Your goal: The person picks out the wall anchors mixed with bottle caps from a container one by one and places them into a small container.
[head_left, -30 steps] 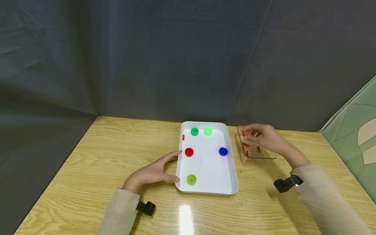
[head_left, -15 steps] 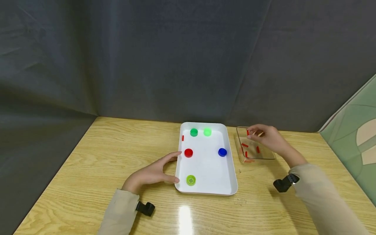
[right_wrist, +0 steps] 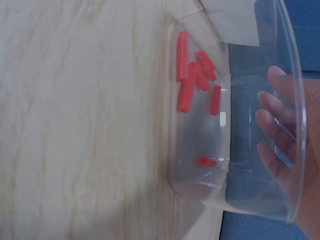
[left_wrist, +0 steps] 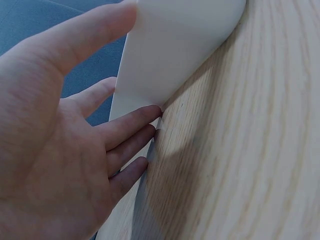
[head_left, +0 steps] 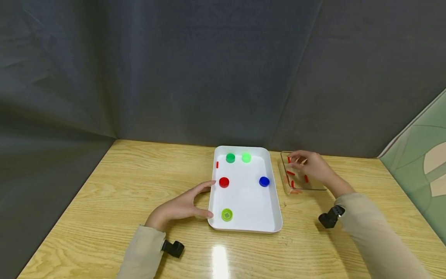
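Note:
My left hand [head_left: 181, 201] lies at the left side of a white tray [head_left: 244, 201]. Its index finger and thumb touch the rim; in the left wrist view the fingers are extended along the tray wall. My right hand [head_left: 311, 166] reaches over a clear plastic container [head_left: 315, 184]. Close to its fingertips is a short red stick [head_left: 289, 159]. Seen through the container wall in the right wrist view, the fingers are spread and apart from the red sticks [right_wrist: 187, 87] on the bottom. The right thumb is hidden there.
On the tray stand a dark green cap [head_left: 230, 157], a light green cap [head_left: 246, 157], a red cap [head_left: 224, 182], a blue cap [head_left: 264, 181] and a yellow-green cap [head_left: 227, 214]. Another red stick [head_left: 217, 164] lies by the tray's left wall. A dark curtain [head_left: 209, 77] hangs behind the table.
Half a second ago a red stick was between my right fingertips, farther right; now it shows at the container's left side. The right hand has moved slightly left. My left hand stays at the tray.

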Tool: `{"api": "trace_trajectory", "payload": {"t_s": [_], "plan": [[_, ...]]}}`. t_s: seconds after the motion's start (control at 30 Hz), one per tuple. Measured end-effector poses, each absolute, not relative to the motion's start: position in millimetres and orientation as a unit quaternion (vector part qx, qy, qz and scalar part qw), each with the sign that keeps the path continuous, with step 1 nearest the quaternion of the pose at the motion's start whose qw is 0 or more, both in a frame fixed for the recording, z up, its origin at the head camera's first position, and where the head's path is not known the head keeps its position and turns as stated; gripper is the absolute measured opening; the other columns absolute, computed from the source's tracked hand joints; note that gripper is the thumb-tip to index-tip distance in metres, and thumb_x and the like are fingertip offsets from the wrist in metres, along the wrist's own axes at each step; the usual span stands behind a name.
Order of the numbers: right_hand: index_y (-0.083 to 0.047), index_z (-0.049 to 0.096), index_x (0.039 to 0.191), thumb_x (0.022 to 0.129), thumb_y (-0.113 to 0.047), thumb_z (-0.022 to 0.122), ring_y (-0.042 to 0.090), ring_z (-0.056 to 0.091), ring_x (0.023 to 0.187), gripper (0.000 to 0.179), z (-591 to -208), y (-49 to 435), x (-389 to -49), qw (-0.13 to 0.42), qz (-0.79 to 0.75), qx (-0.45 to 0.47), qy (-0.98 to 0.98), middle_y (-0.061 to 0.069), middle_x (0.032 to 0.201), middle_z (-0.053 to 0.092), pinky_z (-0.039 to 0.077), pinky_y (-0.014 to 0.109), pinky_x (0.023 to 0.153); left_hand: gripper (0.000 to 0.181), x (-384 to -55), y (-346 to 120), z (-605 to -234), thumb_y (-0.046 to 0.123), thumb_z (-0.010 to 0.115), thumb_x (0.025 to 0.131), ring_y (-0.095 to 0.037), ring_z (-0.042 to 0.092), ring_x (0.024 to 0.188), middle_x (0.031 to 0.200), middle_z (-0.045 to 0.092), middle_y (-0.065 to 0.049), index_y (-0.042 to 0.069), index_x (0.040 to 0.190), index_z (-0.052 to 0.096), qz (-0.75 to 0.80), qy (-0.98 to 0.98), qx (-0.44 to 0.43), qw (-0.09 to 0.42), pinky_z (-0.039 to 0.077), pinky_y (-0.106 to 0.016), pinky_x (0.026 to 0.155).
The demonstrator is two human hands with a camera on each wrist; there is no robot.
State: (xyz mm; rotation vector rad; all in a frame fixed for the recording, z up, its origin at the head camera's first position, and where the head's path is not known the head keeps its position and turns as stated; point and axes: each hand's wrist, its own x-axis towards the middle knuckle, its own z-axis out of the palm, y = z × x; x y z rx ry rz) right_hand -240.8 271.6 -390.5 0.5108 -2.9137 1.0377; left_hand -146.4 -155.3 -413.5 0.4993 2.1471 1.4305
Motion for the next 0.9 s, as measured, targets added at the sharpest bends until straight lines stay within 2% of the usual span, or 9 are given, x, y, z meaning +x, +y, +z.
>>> {"api": "trace_trajectory", "payload": {"t_s": [0.5,0.77,0.9], "plan": [[0.004,0.067,0.114,0.091,-0.01,0.072,0.029,0.061,0.088,0.027,-393,268,-242,0.006,0.321,0.175,-0.931,0.011,0.095,0.067,0.05,0.028,0.061,0.089,-147,-155,-413,0.024,0.08,0.085,-0.031,0.025,0.144,0.156,0.032,-0.011,0.026,0.157,0.028,0.525,0.791,0.186,0.253,0.019,-0.061,0.114],[0.003,0.068,0.115,0.092,-0.006,0.07,0.029,0.061,0.086,0.025,-386,267,-245,0.009,0.329,0.177,-0.928,0.013,0.096,0.066,0.05,0.028,0.054,0.088,-147,-156,-413,0.024,0.08,0.085,-0.031,0.024,0.145,0.156,0.032,-0.011,0.026,0.156,0.028,0.522,0.794,0.186,0.251,0.019,-0.06,0.114],[0.002,0.069,0.113,0.092,-0.005,0.069,0.027,0.06,0.085,0.022,-380,265,-246,0.02,0.318,0.181,-0.931,0.011,0.095,0.066,0.051,0.028,0.06,0.089,-148,-156,-414,0.025,0.08,0.084,-0.031,0.024,0.145,0.156,0.032,-0.011,0.027,0.156,0.028,0.52,0.795,0.186,0.25,0.018,-0.061,0.114]]}}
